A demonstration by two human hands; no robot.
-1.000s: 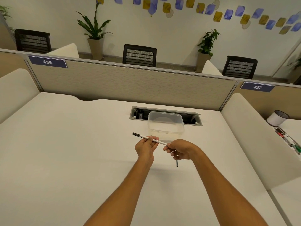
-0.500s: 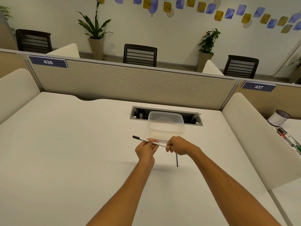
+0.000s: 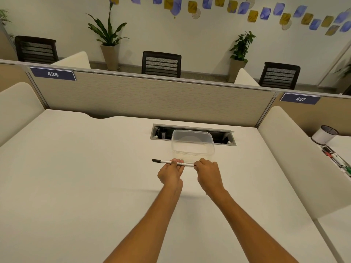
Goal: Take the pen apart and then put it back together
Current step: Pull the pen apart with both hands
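Both hands up over the desk (image 3: 79, 177). Left hand (image 3: 171, 174) pinches the pen (image 3: 182, 164) mid-barrel; right hand (image 3: 208, 174) is closed around its right end. Pen looks whole, black end leftward. Which stage, cannot tell.

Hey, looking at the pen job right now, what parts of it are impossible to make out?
Head view only:
- Right end of the pen: covered by the right hand.
- Middle of the pen: partly hidden by the fingers of the left hand.
- Print on the pen: too small to read.
- Whether the plastic box holds any pen parts: its see-through walls are too faint to tell.
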